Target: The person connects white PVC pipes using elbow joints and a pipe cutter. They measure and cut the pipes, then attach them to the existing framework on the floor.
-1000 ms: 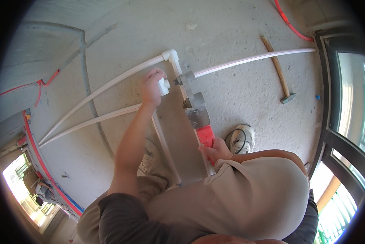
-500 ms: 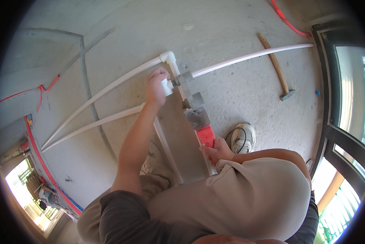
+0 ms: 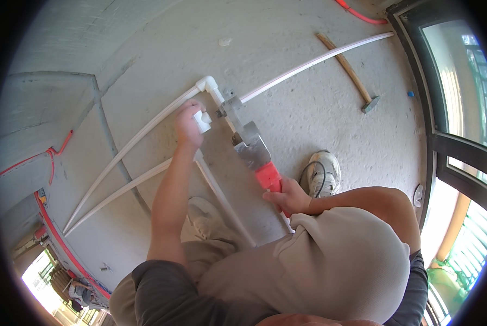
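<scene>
My left hand (image 3: 188,125) is closed round a short white plastic pipe fitting (image 3: 203,121). The fitting is just left of a dark heating die (image 3: 221,113) on the pipe welder (image 3: 253,153), with a small gap between them. My right hand (image 3: 292,196) grips the welder's red handle (image 3: 268,176). The welder's grey metal plate reaches up and away from me, over a white pipe. Above the plate a white elbow (image 3: 206,83) joins that pipe to a long white pipe (image 3: 140,133) on the left. The fitting's far side is hidden by my fingers.
A wooden-handled hammer (image 3: 352,73) lies across another white pipe (image 3: 287,75) on the concrete floor. More white pipe (image 3: 222,195) runs between my shoes. A dark-framed glass door (image 3: 436,136) stands at the right. Red conduit (image 3: 64,233) runs along the left, near a distant person (image 3: 80,293).
My left hand has drawn the fitting left, off the welder's die. My right hand still holds the handle. The whole view has shifted and turned slightly.
</scene>
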